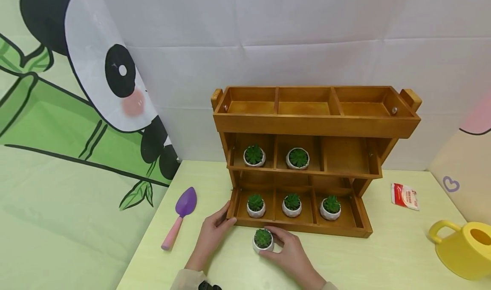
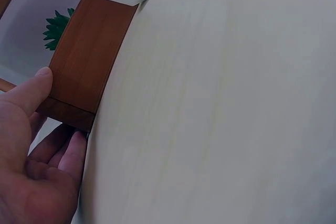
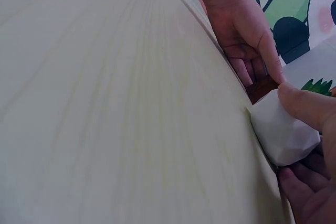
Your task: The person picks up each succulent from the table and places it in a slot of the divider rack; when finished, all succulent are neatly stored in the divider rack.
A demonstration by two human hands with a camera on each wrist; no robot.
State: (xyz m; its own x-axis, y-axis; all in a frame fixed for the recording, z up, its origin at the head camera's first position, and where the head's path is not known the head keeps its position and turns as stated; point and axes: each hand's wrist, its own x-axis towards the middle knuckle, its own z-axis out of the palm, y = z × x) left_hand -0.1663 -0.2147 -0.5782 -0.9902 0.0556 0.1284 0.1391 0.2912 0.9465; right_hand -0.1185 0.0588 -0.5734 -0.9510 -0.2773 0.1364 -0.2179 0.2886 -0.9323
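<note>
My right hand [image 1: 290, 254] holds a small potted succulent [image 1: 263, 239] between thumb and fingers, in front of the wooden shelf [image 1: 295, 227]. In the right wrist view its white faceted pot [image 3: 281, 129] is at or just above the table surface. At the shelf's front left corner, my left hand [image 1: 213, 234] grips the bottom tier, thumb on the front board [image 2: 86, 51] and fingers curled at the corner's side. Three potted succulents stand in the bottom tier: left [image 1: 255, 206], middle [image 1: 292, 205] and right [image 1: 330, 208].
Two more succulents, left [image 1: 254, 156] and centre [image 1: 297, 158], sit in the middle tier. The top tier [image 1: 316, 126] has three compartments. A purple trowel [image 1: 186, 202] lies left; a red-white packet [image 1: 405, 196] and yellow watering can [image 1: 458, 249] are right.
</note>
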